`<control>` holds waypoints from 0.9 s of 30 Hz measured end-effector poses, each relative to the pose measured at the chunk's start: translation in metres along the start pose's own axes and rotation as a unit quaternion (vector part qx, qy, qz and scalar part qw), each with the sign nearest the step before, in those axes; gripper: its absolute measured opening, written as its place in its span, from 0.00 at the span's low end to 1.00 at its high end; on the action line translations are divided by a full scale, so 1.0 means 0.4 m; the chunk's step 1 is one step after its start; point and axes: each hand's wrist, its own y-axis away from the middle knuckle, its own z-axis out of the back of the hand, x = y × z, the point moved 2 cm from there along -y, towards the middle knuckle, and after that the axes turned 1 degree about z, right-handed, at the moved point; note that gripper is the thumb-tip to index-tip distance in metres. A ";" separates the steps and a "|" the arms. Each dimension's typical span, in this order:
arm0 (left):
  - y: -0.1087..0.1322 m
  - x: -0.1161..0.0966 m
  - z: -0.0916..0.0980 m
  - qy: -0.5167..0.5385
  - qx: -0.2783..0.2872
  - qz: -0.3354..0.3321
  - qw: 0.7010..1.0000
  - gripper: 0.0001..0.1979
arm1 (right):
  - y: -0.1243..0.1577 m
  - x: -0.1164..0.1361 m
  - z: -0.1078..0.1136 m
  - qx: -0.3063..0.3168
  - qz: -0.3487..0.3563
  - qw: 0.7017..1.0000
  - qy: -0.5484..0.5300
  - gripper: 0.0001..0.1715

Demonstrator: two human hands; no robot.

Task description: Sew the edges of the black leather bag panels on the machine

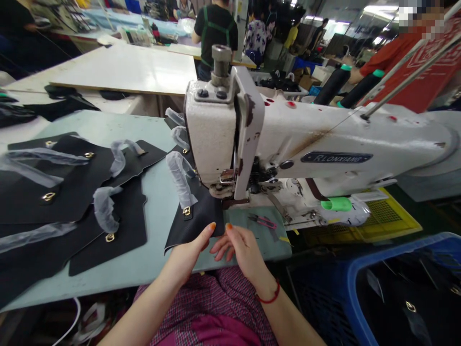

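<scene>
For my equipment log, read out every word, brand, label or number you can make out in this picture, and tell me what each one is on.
"RLONXIANG": on the dark nameplate on the arm of the white industrial sewing machine.
The red panel at upper right has a white pattern, but no readable text.
Anything on the items on the far bench is too small to read.

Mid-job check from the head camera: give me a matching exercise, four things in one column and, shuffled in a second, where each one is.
Things:
1. Red cord
2. Pink snips
3. Black panel
4. Blue crate

Places:
A. Beside the table, lower right
B. Around the right hand's wrist
C. On the table, past the right hand
D. Under the sewing machine's foot

Pairs: 1-B, 2-C, 3-D, 4-A
</scene>
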 end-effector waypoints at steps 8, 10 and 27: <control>0.017 -0.021 -0.020 -0.020 0.079 -0.041 0.996 0.18 | -0.015 -0.020 -0.008 0.002 0.001 1.000 -0.010 0.27; 0.010 -0.008 -0.020 0.012 0.165 0.007 0.986 0.24 | -0.016 -0.026 -0.008 0.015 -0.009 0.999 -0.049 0.27; -0.005 -0.025 0.013 -0.233 0.044 -0.045 0.970 0.28 | -0.017 -0.026 -0.004 -0.015 0.026 1.000 -0.005 0.22</control>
